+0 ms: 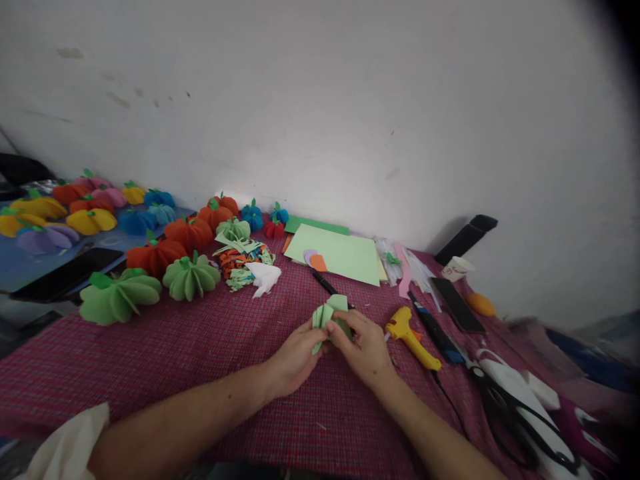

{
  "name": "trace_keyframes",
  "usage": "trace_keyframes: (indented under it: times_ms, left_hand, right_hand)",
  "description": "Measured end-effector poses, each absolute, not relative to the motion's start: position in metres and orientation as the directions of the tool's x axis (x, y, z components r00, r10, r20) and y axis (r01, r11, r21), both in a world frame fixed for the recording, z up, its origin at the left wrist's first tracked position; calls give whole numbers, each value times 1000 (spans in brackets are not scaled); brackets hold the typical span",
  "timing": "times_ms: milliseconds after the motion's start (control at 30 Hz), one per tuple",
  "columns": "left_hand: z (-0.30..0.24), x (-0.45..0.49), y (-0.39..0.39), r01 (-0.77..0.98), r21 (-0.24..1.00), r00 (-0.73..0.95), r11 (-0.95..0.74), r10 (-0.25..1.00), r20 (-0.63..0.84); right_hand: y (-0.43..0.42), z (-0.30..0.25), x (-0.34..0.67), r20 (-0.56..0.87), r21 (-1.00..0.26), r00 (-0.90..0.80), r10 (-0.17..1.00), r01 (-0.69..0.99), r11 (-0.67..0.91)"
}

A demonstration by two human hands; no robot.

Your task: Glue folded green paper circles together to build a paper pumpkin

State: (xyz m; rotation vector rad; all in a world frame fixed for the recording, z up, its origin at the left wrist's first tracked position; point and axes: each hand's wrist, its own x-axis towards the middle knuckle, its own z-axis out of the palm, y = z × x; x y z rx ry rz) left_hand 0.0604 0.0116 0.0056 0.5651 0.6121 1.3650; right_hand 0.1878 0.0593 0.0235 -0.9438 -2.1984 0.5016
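Several folded light green paper pieces [323, 320] are held between my two hands, above the plaid cloth. My left hand [297, 357] grips their left side, with the fingers wrapped behind. From the right, my right hand [367, 347] pinches the same pieces, its thumb and index finger close to the left thumb. How the pieces are joined is hidden by the fingers. Just right of my right hand lies a yellow hot glue gun [413, 338]. A dark pen-like tool [324, 281] lies behind the hands, partly covered.
Paper pumpkins [191, 275] in several colours stand at the left, beside paper scraps [239, 263] and a white tissue [264, 277]. Light green sheets [345, 253] lie at the back. On the right are a phone [457, 305], a paper cup [457, 268] and scissors [515, 413].
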Motion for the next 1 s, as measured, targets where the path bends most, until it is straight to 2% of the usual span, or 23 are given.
trace_keyframes:
  times_ms: [200, 400, 533, 733, 1000]
  left_hand:
    - [6, 65, 10, -612, 787, 83, 84, 996, -42]
    - [8, 62, 12, -695, 706, 63, 136, 990, -128]
    - [9, 58, 11, -758, 634, 96, 155, 987, -126]
    - [15, 55, 10, -818, 527, 122, 231, 965, -234]
    - [15, 55, 11, -829, 515, 146, 216, 974, -174]
  right_hand:
    - [62, 22, 187, 434, -586, -499, 750, 477, 655]
    - [66, 18, 189, 386, -635, -443, 809, 509, 582]
    - [67, 19, 191, 372, -617, -411, 832, 560, 553]
    - [66, 21, 190, 376, -598, -408, 832, 579, 554]
    - [64, 21, 189, 363, -628, -370, 855, 581, 517]
